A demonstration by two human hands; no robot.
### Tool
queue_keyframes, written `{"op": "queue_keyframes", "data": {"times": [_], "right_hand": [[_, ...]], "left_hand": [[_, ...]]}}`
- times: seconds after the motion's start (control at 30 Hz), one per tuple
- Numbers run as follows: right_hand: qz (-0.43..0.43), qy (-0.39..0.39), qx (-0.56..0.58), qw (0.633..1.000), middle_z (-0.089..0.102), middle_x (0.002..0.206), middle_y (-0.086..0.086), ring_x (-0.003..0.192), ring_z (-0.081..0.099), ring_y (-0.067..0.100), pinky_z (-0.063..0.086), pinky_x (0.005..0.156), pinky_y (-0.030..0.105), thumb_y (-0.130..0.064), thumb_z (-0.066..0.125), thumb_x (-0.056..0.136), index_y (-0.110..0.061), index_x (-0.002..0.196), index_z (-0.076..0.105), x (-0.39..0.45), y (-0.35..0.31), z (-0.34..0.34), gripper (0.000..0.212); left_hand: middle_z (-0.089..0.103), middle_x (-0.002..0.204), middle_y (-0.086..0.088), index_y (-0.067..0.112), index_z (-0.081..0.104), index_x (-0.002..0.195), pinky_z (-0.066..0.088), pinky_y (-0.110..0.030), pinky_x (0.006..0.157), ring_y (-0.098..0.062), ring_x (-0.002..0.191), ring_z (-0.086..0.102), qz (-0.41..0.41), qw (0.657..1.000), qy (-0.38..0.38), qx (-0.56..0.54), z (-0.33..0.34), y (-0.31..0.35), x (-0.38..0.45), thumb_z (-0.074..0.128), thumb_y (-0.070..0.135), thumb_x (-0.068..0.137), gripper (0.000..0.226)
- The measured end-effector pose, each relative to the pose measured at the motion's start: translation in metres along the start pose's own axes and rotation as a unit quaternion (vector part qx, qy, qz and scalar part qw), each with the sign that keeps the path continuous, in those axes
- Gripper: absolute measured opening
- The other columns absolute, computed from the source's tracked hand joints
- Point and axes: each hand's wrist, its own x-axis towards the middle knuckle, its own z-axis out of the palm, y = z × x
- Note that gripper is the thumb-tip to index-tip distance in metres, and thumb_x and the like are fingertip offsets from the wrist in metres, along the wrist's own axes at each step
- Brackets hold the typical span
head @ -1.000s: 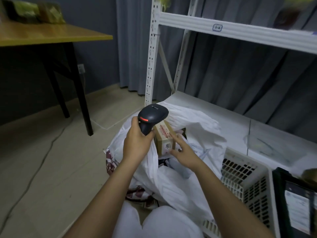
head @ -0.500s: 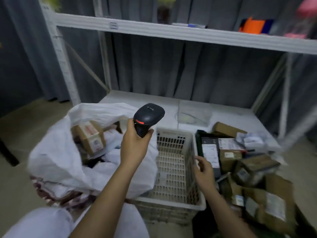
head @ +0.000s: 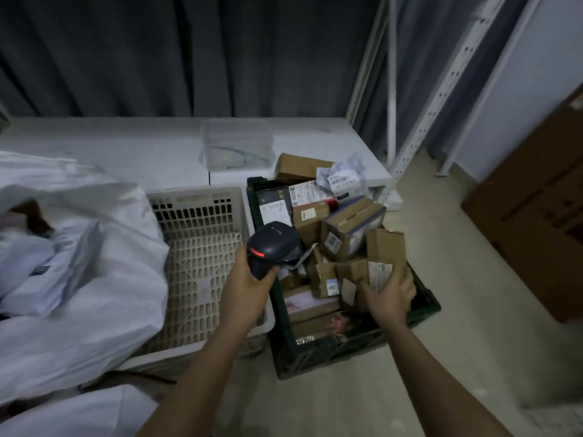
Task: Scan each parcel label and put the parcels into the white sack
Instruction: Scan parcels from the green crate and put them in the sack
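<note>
Right hand (head: 388,296) grips a small carton (head: 377,269) in the crate (head: 422,305): likely light, stiff; hold opposite faces, label exposed. Left hand (head: 245,290) grips the scanner (head: 272,246).

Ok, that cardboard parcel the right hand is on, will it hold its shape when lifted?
Probably not fully: the cardboard parcel looks creased and dented, so it may flex under the right hand. It seems small enough to be light. Its neighbours lean against it in the dark crate, so they may shift.
</note>
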Motion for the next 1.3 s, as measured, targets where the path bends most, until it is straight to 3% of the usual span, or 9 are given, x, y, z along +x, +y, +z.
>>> {"op": "queue_keyframes", "data": {"times": [0.2, 0.4, 0.57, 0.73, 0.87, 0.97, 1.13, 1.23, 1.3], "right_hand": [[0.072, -0.071, -0.026, 0.995, -0.001, 0.160, 0.019, 0.147, 0.003, 0.037, 0.015, 0.117, 0.054, -0.070, 0.056, 0.080, -0.016, 0.154, 0.002, 0.045, -0.005, 0.006, 0.106], [0.108, -0.098, 0.023, 0.989, 0.010, 0.159, 0.021, 0.146, 0.010, 0.039, 0.017, 0.116, 0.053, -0.056, 0.069, 0.080, -0.016, 0.154, -0.004, 0.073, -0.030, 0.010, 0.112], [0.092, -0.046, -0.015, 0.995, 0.057, 0.121, 0.016, 0.109, 0.055, 0.034, 0.046, 0.082, 0.042, -0.042, 0.067, 0.083, -0.009, 0.130, 0.042, 0.074, -0.023, 0.009, 0.062], [0.056, 0.106, 0.087, 0.989, 0.063, 0.112, 0.010, 0.097, 0.060, 0.030, 0.039, 0.075, 0.031, -0.029, 0.064, 0.087, -0.013, 0.124, 0.051, 0.041, -0.031, -0.025, 0.043], [-0.022, 0.193, 0.259, 0.946, 0.062, 0.103, -0.004, 0.084, 0.056, 0.008, 0.044, 0.071, 0.027, -0.020, 0.062, 0.091, -0.012, 0.120, 0.055, -0.010, -0.039, -0.062, 0.031], [-0.030, 0.102, 0.406, 0.908, 0.064, 0.106, -0.007, 0.091, 0.062, 0.002, 0.053, 0.080, 0.024, -0.014, 0.061, 0.093, -0.016, 0.118, 0.055, -0.038, -0.048, -0.063, 0.026], [0.098, -0.055, 0.568, 0.815, 0.051, 0.134, 0.001, 0.115, 0.059, 0.025, 0.055, 0.086, 0.040, -0.006, 0.061, 0.090, -0.039, 0.146, 0.023, -0.071, -0.061, -0.031, 0.076], [0.072, -0.091, 0.548, 0.828, 0.047, 0.140, 0.005, 0.118, 0.057, 0.030, 0.049, 0.096, 0.057, -0.003, 0.062, 0.087, -0.062, 0.141, 0.008, -0.083, -0.065, -0.017, 0.097], [0.050, -0.123, 0.514, 0.847, 0.041, 0.144, -0.002, 0.119, 0.055, 0.029, 0.050, 0.094, 0.056, -0.002, 0.060, 0.088, -0.059, 0.142, 0.010, -0.084, -0.065, -0.013, 0.093]], "left_hand": [[0.053, 0.105, 0.019, 0.033, 0.041, 0.122, 0.042, -0.028, 0.082, -0.011, 0.101, 0.055, -0.045, 0.999, -0.006, -0.029, 0.009, -0.013, 0.000, 0.069, 0.016, 0.087, 0.048], [0.055, 0.103, 0.024, 0.033, 0.044, 0.119, 0.043, -0.019, 0.076, 0.002, 0.092, 0.056, -0.052, 0.998, 0.017, -0.030, 0.003, -0.024, 0.001, 0.071, 0.015, 0.085, 0.047], [0.052, 0.105, 0.026, 0.032, 0.043, 0.120, 0.042, -0.023, 0.080, -0.001, 0.094, 0.055, -0.048, 0.998, 0.009, -0.030, 0.003, -0.026, -0.002, 0.071, 0.014, 0.085, 0.048], [0.054, 0.102, 0.024, 0.032, 0.045, 0.117, 0.046, -0.024, 0.078, 0.003, 0.094, 0.056, -0.044, 0.998, 0.005, -0.040, 0.004, -0.022, -0.007, 0.070, 0.014, 0.086, 0.043], [0.052, 0.102, 0.028, 0.034, 0.043, 0.116, 0.040, -0.009, 0.073, 0.009, 0.092, 0.053, -0.037, 0.998, -0.007, -0.050, 0.013, -0.015, -0.009, 0.070, 0.015, 0.086, 0.045], [0.052, 0.102, 0.028, 0.037, 0.044, 0.111, 0.039, -0.005, 0.072, 0.016, 0.088, 0.051, -0.042, 0.997, -0.026, -0.067, 0.020, -0.011, -0.015, 0.070, 0.013, 0.086, 0.044], [0.056, 0.109, 0.023, 0.035, 0.045, 0.122, 0.044, -0.021, 0.085, 0.002, 0.098, 0.057, -0.077, 0.991, -0.019, -0.105, 0.016, -0.016, -0.025, 0.074, 0.014, 0.082, 0.053], [0.057, 0.113, 0.013, 0.025, 0.045, 0.131, 0.044, -0.026, 0.086, -0.009, 0.104, 0.056, -0.099, 0.987, 0.008, -0.124, 0.003, -0.021, -0.029, 0.074, 0.012, 0.082, 0.058], [0.057, 0.111, 0.010, 0.019, 0.045, 0.133, 0.043, -0.022, 0.083, -0.007, 0.098, 0.057, -0.103, 0.986, 0.039, -0.128, -0.009, -0.021, -0.030, 0.073, 0.010, 0.083, 0.058]]}}
